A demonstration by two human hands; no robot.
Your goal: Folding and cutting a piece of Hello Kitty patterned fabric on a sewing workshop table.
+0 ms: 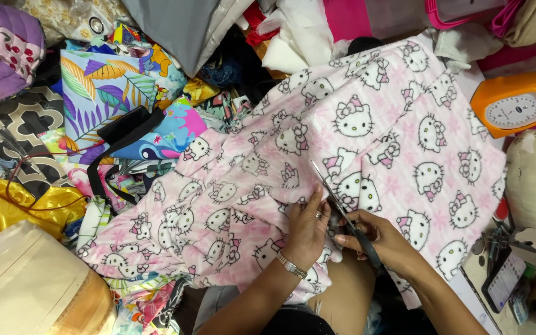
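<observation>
Cluttered fabric heap; pink cat-print cloth (355,155) at centre. Left hand (308,229) flat, palm down, pinning cloth. Right hand (383,239) at 3 o'clock, closed around scissors (342,211), blades toward 11.

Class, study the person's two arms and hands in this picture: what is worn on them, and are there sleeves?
Both forearms are bare, with no sleeves in view. The left hand wears a ring on one finger and a metal link bracelet at the wrist. The right hand shows no ring, bracelet or glove.
</observation>
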